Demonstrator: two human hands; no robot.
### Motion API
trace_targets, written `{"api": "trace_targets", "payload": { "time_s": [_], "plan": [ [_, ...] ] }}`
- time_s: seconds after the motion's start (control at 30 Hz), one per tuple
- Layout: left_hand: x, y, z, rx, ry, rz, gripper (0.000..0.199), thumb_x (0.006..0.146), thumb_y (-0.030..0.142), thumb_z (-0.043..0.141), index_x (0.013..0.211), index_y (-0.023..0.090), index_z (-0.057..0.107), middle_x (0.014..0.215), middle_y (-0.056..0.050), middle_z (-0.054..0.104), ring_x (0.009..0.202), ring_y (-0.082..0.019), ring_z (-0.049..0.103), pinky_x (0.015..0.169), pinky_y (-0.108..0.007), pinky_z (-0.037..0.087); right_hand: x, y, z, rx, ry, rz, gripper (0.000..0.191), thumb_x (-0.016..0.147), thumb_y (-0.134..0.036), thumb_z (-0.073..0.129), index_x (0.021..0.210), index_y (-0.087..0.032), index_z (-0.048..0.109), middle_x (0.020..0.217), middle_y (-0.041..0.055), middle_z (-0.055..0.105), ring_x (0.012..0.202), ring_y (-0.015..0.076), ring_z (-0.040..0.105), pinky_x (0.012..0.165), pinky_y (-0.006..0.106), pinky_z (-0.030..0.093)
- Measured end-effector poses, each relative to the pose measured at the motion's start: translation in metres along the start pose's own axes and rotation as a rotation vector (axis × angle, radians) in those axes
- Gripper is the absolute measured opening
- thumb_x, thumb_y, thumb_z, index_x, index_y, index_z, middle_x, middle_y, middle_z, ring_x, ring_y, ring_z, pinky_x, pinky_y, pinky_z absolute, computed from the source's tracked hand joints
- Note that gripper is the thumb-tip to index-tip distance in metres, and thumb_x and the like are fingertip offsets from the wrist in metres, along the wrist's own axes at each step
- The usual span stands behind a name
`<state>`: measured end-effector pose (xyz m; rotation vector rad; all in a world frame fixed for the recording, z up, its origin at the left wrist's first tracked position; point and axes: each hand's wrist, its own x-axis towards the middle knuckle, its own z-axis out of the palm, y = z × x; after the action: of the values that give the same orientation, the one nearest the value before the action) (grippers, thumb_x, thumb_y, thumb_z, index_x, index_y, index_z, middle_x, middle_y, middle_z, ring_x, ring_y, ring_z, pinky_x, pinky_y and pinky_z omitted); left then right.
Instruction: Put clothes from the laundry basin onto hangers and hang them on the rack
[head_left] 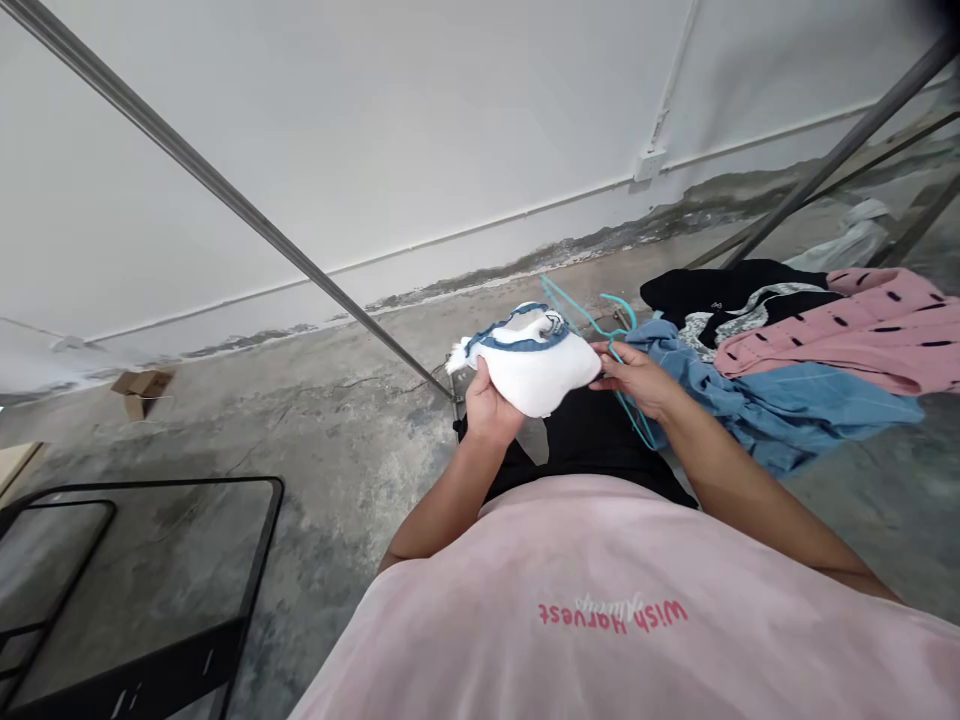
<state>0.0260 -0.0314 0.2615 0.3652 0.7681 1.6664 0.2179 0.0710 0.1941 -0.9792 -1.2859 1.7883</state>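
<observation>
A white cloth item with blue trim (536, 375) is held up in front of my body, bunched and folded. My left hand (491, 405) grips its left lower edge, thumb on top. At the opposite edge, the fingers of my right hand (630, 375) pinch the fabric. A turquoise hanger (581, 310) lies beside and partly behind my right hand; whether the hand touches it I cannot tell.
Blue (810, 400), pink (862, 325) and black (720, 290) clothes are piled at the right. A metal pole (247, 210) slants across the left. A black metal frame (262, 540) stands lower left, and a cardboard box (142, 393) sits near the wall.
</observation>
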Motion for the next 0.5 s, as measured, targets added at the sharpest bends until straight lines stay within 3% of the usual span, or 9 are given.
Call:
{"api": "trace_targets", "payload": {
  "time_s": [0.1,0.2,0.27,0.43,0.5],
  "plan": [
    [-0.010,-0.016,-0.004,0.100,-0.054,-0.069,0.053,0.094,0.051,0.047,0.133,0.017,0.059,0.136,-0.010,0.063,0.139,-0.030,0.046,0.115,-0.047,0.039,-0.007,-0.006,0.014,0.013,-0.075,-0.010,0.049,0.070,-0.049,0.078,0.108,-0.021,0.065,0.096,0.0040,0.070,0.085,0.0165,0.066,0.068,0.026,0.055],
    [-0.017,-0.027,-0.013,0.250,-0.207,-0.146,0.061,0.073,0.051,0.076,0.123,0.017,0.065,0.127,-0.011,0.068,0.132,-0.035,0.052,0.111,-0.048,0.041,-0.016,-0.015,0.017,0.031,-0.131,-0.020,0.051,0.069,-0.050,0.079,0.108,-0.020,0.066,0.097,0.0046,0.070,0.083,0.0153,0.066,0.067,0.023,0.053],
    [-0.021,-0.031,-0.017,0.368,-0.302,-0.193,0.065,0.063,0.048,0.086,0.116,0.016,0.068,0.118,-0.010,0.071,0.123,-0.035,0.058,0.109,-0.045,0.042,-0.021,-0.020,0.016,0.064,-0.153,0.007,0.054,0.066,-0.051,0.082,0.107,-0.019,0.066,0.100,0.0051,0.070,0.080,0.0138,0.065,0.067,0.022,0.052],
    [-0.025,-0.031,-0.022,0.684,-0.405,-0.274,0.067,0.061,0.059,0.085,0.109,0.014,0.069,0.101,-0.009,0.071,0.100,-0.025,0.064,0.095,-0.035,0.047,-0.027,-0.032,0.015,0.113,-0.055,0.003,0.047,0.060,-0.045,0.087,0.092,-0.017,0.065,0.089,0.0040,0.068,0.072,0.0124,0.063,0.065,0.022,0.052],
    [-0.025,-0.027,-0.025,0.819,-0.513,-0.297,0.067,0.065,0.063,0.080,0.110,0.014,0.068,0.101,-0.008,0.070,0.096,-0.021,0.062,0.091,-0.032,0.047,-0.029,-0.037,0.015,0.123,0.022,-0.052,0.045,0.058,-0.043,0.088,0.088,-0.018,0.064,0.084,0.0029,0.067,0.069,0.0118,0.061,0.062,0.022,0.051]
  ]
}}
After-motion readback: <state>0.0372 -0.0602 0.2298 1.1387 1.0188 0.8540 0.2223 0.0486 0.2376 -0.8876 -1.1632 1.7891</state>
